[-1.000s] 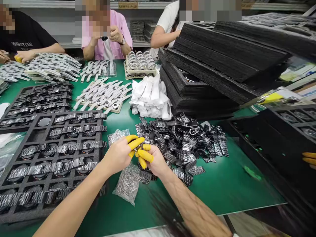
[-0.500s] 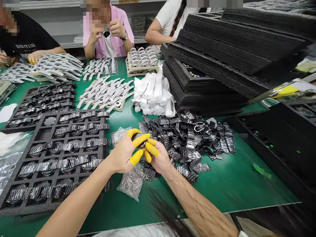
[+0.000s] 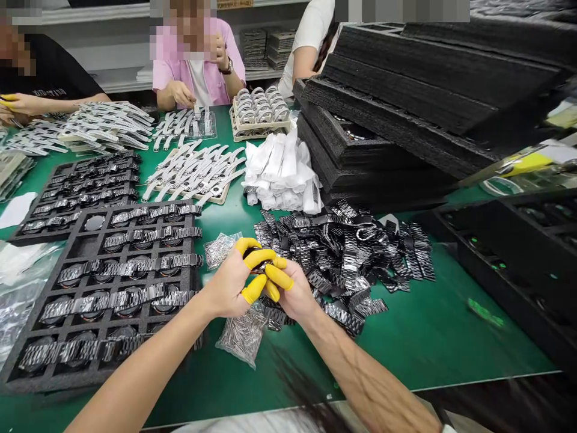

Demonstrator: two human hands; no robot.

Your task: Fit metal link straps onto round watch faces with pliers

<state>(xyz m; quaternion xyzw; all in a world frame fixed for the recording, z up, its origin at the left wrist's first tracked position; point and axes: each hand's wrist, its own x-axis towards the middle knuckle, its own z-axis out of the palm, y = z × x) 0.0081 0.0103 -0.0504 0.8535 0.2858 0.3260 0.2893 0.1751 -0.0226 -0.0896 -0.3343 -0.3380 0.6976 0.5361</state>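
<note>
Yellow finger cots cover fingertips of both my hands, which meet over the green table (image 3: 433, 325). My left hand (image 3: 237, 279) is closed on a small dark round watch case (image 3: 260, 264), mostly hidden by the fingers. From the other side my right hand (image 3: 291, 285) pinches at the same case. Behind and right of the hands lies a heap of black metal watch bands (image 3: 347, 252). Just below them rests a clear bag of metal pins (image 3: 243, 337), and a second pin bag (image 3: 220, 248) is behind my left hand.
Black foam trays of watches (image 3: 97, 376) cover the left. Tall foam trays (image 3: 383, 162) stack at the back right beside white wrapped pieces (image 3: 282, 171). White-strap watches (image 3: 193, 171) lie farther back. Co-workers sit across, one in a pink shirt (image 3: 220, 45).
The case has turned between my fingers and shows less. The pink-shirted person has lowered one hand to the white straps. The person at the left has moved a hand leftward.
</note>
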